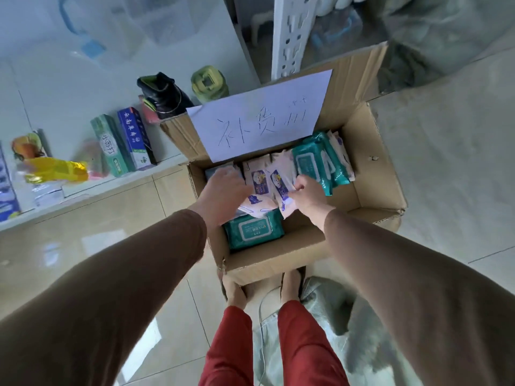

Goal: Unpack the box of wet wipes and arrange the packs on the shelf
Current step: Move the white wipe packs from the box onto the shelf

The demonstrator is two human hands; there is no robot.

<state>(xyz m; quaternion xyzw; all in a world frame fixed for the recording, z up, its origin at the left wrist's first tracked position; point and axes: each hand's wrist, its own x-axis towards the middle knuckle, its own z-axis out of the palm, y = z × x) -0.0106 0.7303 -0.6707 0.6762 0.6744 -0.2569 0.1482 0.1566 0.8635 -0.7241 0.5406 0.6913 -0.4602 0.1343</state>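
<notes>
An open cardboard box (373, 174) stands on the floor in front of me, with a white handwritten sheet (259, 115) taped to its far flap. Inside lie teal wet wipe packs (252, 228), more teal packs (320, 162) leaning at the right, and white and purple packs (260, 181) in the middle. My left hand (223, 190) reaches into the box's left side, fingers spread over the packs. My right hand (309, 195) pinches a white and purple pack near the middle. The white shelf (83, 188) runs along the left.
On the shelf stand toothpaste boxes (122, 143), a yellow packet (55, 169), a black shoe (163, 96) and a green bottle (209, 84). A white perforated upright (289, 34) rises behind the box. A grey sack (334, 316) lies by my feet on the tiled floor.
</notes>
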